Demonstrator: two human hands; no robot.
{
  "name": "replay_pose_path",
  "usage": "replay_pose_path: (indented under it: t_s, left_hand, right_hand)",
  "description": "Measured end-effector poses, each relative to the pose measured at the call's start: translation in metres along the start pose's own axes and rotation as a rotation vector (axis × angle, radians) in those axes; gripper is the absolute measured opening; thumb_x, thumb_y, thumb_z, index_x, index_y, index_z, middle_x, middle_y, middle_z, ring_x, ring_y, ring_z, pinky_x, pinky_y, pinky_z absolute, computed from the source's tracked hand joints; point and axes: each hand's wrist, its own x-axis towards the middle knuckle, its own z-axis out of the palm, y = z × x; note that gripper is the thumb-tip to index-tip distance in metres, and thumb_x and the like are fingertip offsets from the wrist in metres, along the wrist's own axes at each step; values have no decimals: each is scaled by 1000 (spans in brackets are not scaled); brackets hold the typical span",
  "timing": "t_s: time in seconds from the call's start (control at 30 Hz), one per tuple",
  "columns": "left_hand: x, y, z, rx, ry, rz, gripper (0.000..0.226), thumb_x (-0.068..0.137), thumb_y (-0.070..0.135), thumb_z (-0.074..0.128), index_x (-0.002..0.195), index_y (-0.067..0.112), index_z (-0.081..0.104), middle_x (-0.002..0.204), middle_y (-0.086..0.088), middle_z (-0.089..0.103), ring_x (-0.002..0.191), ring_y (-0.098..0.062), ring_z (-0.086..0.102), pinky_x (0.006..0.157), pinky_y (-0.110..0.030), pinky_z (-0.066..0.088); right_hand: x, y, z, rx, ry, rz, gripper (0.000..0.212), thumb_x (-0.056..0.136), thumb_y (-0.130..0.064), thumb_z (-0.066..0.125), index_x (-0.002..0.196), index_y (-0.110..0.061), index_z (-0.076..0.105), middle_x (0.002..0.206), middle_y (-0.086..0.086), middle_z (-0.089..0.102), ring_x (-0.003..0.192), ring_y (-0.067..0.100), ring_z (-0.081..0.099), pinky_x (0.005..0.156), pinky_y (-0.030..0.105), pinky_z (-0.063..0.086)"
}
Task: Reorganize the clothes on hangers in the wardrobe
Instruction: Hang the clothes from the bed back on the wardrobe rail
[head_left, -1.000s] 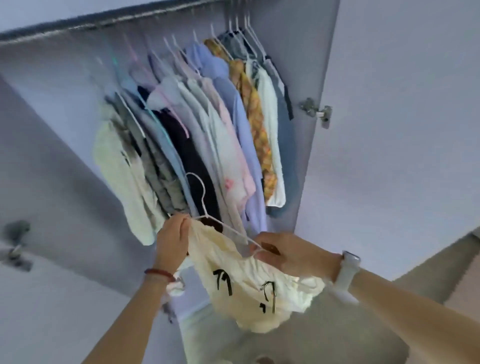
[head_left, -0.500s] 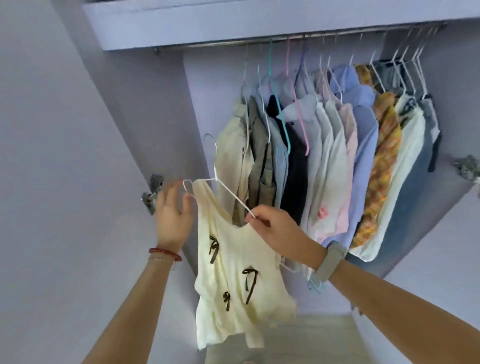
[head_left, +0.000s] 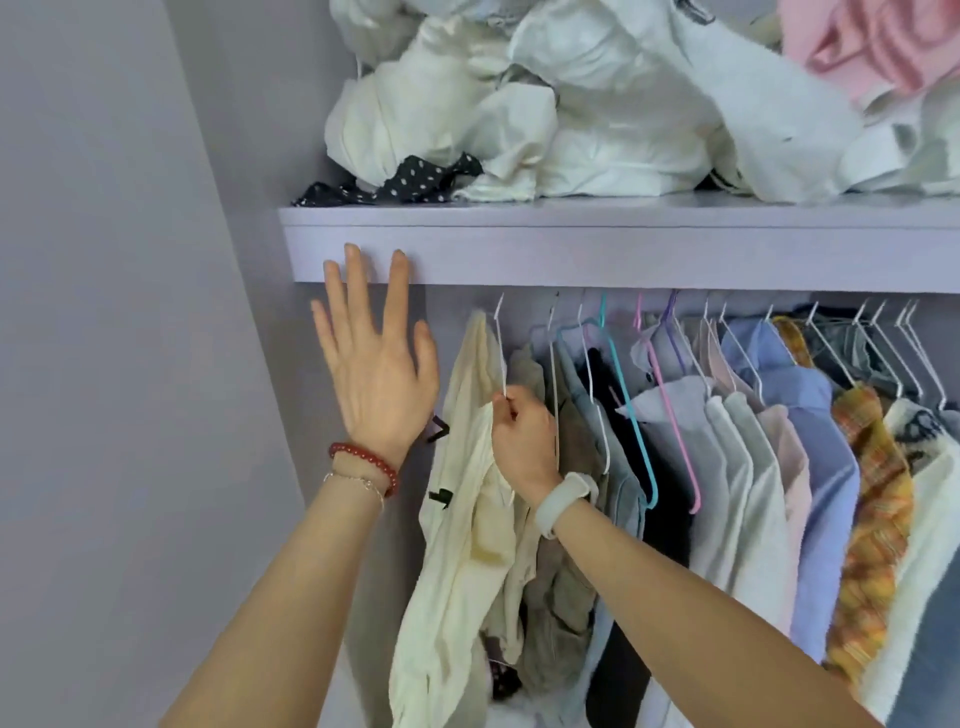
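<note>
A cream top with small black bows (head_left: 457, 519) hangs on a white wire hanger (head_left: 502, 353) at the left end of the row, its hook up behind the shelf edge. My right hand (head_left: 522, 441) pinches that hanger's wire just below the neck. Raised with straight spread fingers, my left hand (head_left: 376, 358) holds nothing, and its fingertips reach the front of the lilac shelf (head_left: 623, 249). To the right hang several shirts (head_left: 753, 467) on white, teal, pink and purple hangers; the rail itself is hidden by the shelf.
A heap of white and pink clothes (head_left: 597, 104) and a black dotted cloth (head_left: 415, 179) lie on the shelf above. The lilac wardrobe side wall (head_left: 130, 364) stands close on the left. An orange plaid shirt (head_left: 872, 519) hangs near the right.
The cream top went up from chest height to the left end of the row. My left hand let go of the hanger and opened near the shelf. The view tilted upward.
</note>
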Motion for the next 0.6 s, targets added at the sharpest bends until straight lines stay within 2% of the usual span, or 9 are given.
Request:
replay_pose_path:
  t_s: [0.07,0.13,0.3,0.43,0.53,0.6]
  left_hand:
    - [8,-10,9,19,-37,-13,59,90,16,41,145,19,22,154,-17,8,142,-35,0,113,-52,1]
    - [11,-19,16,17,-40,-6,60,90,17,41,146,21,19,155,-15,5,141,-32,-4,112,-53,0]
    - [11,-29,27,-5,9,26,63,89,18,43,146,22,18,154,-12,4,139,-23,-8,111,-54,4]
    - [11,-30,32,-14,28,25,65,89,18,44,146,24,15,150,-3,-5,138,-22,-10,111,-57,5]
    - [12,-29,32,-18,27,18,68,88,16,48,146,25,13,149,-1,-7,138,-22,-11,111,-59,6]
    - [12,-26,31,-21,22,5,71,86,15,49,146,26,13,152,-3,-5,140,-24,-10,111,-59,5]
  right_hand:
    - [22,8,10,-45,50,6,22,94,-10,40,84,1,56,64,16,54,59,27,50,55,29,42]
    - [42,18,20,-74,77,21,22,94,-12,40,85,0,56,71,22,58,66,33,53,60,36,43]
    - [73,39,34,-94,113,137,22,92,-6,38,81,2,56,76,24,58,69,32,51,58,30,34]
    - [77,50,41,-106,109,183,25,94,-10,38,94,2,59,84,26,61,78,38,56,64,33,42]
    - [68,55,41,-93,86,201,22,95,-13,38,93,0,55,84,24,59,79,37,56,64,33,40]
    - [60,54,37,-97,25,181,16,95,-17,40,90,-6,51,85,20,55,76,30,53,65,32,40]
